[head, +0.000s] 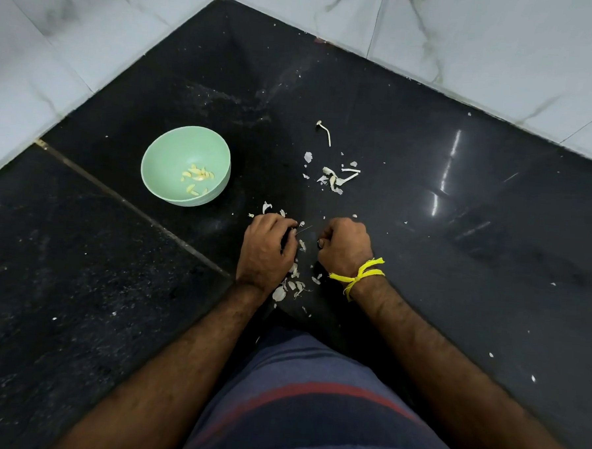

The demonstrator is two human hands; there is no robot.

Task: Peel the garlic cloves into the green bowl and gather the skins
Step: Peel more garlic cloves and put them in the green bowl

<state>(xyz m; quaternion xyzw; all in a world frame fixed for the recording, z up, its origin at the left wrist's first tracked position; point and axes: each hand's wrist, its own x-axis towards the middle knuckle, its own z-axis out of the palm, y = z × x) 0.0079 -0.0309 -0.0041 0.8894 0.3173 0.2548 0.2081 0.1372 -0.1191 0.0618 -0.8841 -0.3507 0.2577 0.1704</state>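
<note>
Overhead, a black polished stone table fills most of the view, set into a corner of white marble-veined wall tiles, with a thin seam crossing its left part. At the bottom edge sits the person's blue shirt with a red stripe, and both bare forearms reach forward from it. No writing, label or brand can be read on anything. The green bowl stands on the table to the left of the hands and well apart from them; a small heap of peeled garlic cloves lies in its bottom. The left hand is knuckles up with its fingers curled under; something thin and dark pokes out toward the right from its fingertips, but what it is cannot be told. The right hand is also clenched, fingers curled in toward the left hand, and whether it holds a clove cannot be told. A yellow thread is tied round the right wrist. Loose garlic skins lie scattered between and just below the two hands, and another cluster of skins lies farther out, beyond the hands. Farthest off lies a thin pale garlic stem, alone.
</note>
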